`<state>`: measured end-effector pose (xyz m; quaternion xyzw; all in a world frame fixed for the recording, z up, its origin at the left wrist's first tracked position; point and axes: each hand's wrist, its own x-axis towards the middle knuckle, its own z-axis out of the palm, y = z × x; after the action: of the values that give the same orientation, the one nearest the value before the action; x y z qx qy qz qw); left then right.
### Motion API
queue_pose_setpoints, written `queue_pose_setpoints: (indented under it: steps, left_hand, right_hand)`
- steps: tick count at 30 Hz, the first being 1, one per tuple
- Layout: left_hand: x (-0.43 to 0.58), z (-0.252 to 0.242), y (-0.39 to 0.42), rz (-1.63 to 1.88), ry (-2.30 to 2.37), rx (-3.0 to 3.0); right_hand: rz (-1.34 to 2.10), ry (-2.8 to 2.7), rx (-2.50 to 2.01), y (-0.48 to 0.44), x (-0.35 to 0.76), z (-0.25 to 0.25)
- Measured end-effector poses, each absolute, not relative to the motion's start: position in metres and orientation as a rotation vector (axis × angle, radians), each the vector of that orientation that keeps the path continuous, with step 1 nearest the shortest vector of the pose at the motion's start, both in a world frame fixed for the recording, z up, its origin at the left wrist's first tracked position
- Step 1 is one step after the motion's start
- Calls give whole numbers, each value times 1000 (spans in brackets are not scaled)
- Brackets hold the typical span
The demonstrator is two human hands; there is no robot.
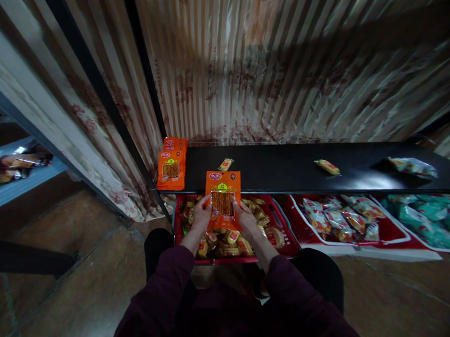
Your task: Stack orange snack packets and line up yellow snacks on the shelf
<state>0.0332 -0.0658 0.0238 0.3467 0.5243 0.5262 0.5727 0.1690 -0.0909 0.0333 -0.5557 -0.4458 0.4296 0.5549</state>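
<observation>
Behind the long flat black shelf [270,168] hangs a striped fabric curtain [213,88]. On the shelf's left end lie rectangular orange plastic packets [171,170]; rightward on it, two oblong yellow wrapped snacks [327,167]. Before it is another orange packet [223,201], above a rectangular red plastic basket [283,228].

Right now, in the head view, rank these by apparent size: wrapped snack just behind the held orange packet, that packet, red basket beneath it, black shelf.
1. Black shelf, largest
2. Red basket
3. Orange packet
4. Wrapped snack, smallest
</observation>
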Motion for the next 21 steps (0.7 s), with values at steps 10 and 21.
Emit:
queue_pose_setpoints:
  steps: [10,21]
  left_hand:
    - [0,21,-35,1321,1476,958]
    - [-56,39,31,1379,1731,1299]
  right_hand:
    - [1270,-839,-1200,-48,131,34]
    - [1224,-1042,-1188,33,77,31]
